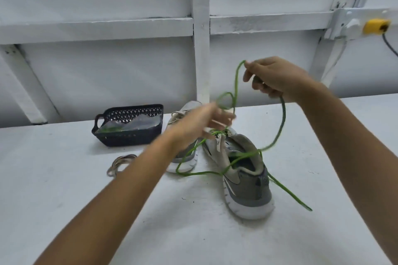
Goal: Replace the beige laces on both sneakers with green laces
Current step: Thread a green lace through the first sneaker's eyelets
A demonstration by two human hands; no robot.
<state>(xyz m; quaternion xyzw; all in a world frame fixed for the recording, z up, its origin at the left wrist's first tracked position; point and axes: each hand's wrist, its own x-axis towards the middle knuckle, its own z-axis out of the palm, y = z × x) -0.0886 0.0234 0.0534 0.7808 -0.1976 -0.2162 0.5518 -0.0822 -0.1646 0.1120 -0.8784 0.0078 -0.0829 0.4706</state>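
Note:
Two grey sneakers stand on the white table. The near sneaker (245,180) has a green lace (282,122) running out of its front eyelets, with loops trailing over the heel and onto the table. My right hand (273,77) is raised above it, pinching the green lace high up. My left hand (204,122) is blurred in front of the far sneaker (185,112), fingers around a lower loop of the same lace. A coiled beige lace (120,164) lies on the table to the left.
A black plastic basket (129,135) with a clear bag and something green inside stands at the back left. Behind the table rises a white framed wall (200,28). A yellow socket (375,26) with a cable is at the right.

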